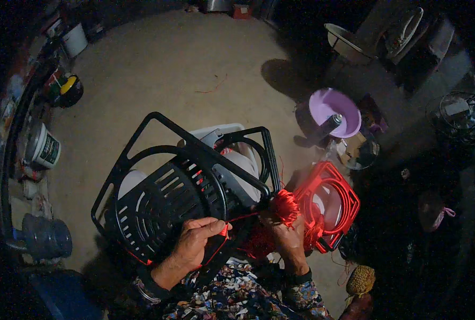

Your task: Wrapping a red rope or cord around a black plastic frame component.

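A large black plastic frame (pixel 163 202), with a slotted panel and angular, arm-like loops, stands close in front of my body. My left hand (pixel 189 248) is closed at its near edge, thumb and forefinger pinching a red cord (pixel 224 230). From there one strand runs taut to the right, toward my right hand (pixel 291 237). That hand is wrapped round a thick bundle of red cord (pixel 285 208), whose loose strands bunch above the fingers. More red cord follows the frame's lower edge. Just right of the bundle sits a red plastic frame (pixel 331 202) with rounded loops.
A purple basin (pixel 336 109) stands on the floor at right, a dark spray can (pixel 331 124) by its rim. Along the left wall are a white bucket (pixel 45 146) and a clear bluish water jug (pixel 48 234). A yellowish knitted thing (pixel 361 280) is at lower right.
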Available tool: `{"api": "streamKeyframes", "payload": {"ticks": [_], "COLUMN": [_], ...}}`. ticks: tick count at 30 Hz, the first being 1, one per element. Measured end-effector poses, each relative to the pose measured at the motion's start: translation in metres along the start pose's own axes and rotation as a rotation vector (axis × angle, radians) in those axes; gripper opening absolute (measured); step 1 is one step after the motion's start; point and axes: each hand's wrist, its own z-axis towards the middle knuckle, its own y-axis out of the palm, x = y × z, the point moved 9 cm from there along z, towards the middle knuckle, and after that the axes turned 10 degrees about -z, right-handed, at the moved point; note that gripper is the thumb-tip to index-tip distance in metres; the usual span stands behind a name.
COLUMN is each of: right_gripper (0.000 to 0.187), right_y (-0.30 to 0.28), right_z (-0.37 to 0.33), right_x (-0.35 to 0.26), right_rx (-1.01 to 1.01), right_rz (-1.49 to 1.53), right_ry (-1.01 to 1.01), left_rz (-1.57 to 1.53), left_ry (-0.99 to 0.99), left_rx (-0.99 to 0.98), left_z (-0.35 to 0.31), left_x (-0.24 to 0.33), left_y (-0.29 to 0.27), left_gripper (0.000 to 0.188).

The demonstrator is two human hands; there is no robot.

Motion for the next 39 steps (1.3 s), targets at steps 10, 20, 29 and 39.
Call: {"api": "streamKeyframes", "payload": {"ticks": [10,20,29,39], "right_gripper": [0.014,0.015,0.015,0.015], "right_y": [0.010,0.014,0.030,0.036], "right_z": [-0.007,-0.008,-0.007,-0.010], "right_x": [-0.007,-0.005,-0.021,-0.012], "right_rx": [-0.065,-0.033,-0.095,-0.080], "right_rz": [0.482,0.544,0.474,0.602], "right_ry": [0.119,0.093,0.085,0.098], "left_rz": [-0.162,0.316,0.578,0.744], "left_ry": [-0.003,0.007,0.174,0.312], "left_rx": [0.011,-0.140,0.051,0.054], "left_z": [0.001,-0.011,-0.012,-0.001], "left_x": [-0.006,0.008,0.048,0.054], "left_y": [-0.005,0.014,-0.003,0.001], "left_gripper": [0.022,0.022,0.019,0.020]}}
